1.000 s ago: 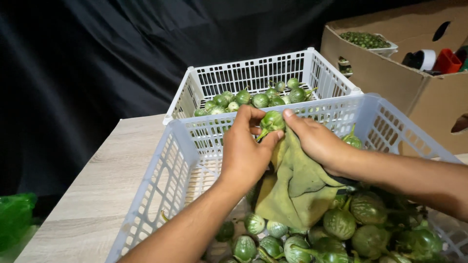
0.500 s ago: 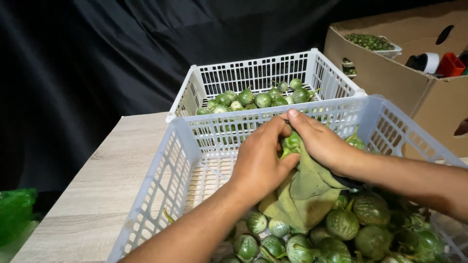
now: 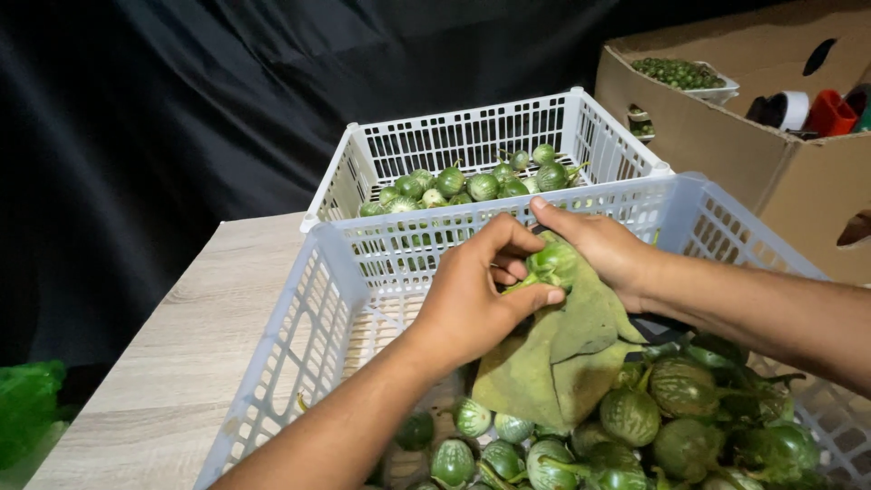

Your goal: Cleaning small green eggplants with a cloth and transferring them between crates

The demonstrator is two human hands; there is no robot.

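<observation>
Here, from the head view: both hands meeting above the near white crate (image 3: 272, 363), at its far wall. Left hand (image 3: 472, 299) closed around a small green eggplant (image 3: 553, 263), thumb pressing its lower side, fingers curled over the stem end. Right hand (image 3: 603, 249) closed too, cupping the same eggplant from 3 o'clock through an olive-green cloth (image 3: 553, 363), the cloth draping down toward 6 o'clock over the heap below. Eggplant pinched between both hands, held above the crate's inside, just short of the far wall.

Below the cloth, from 5 to 7 o'clock of the hands, a pile of round striped green eggplants (image 3: 635, 417) filling the crate's right half. At 12 o'clock, touching the near crate, a second white crate (image 3: 363, 163) with a smaller layer of green eggplants (image 3: 481, 186). At 2 o'clock, a cardboard box (image 3: 726, 136) with a tray of tiny green fruit (image 3: 680, 73). Pale wooden worktop (image 3: 181, 336) at 9 o'clock, black curtain (image 3: 181, 91) behind.
</observation>
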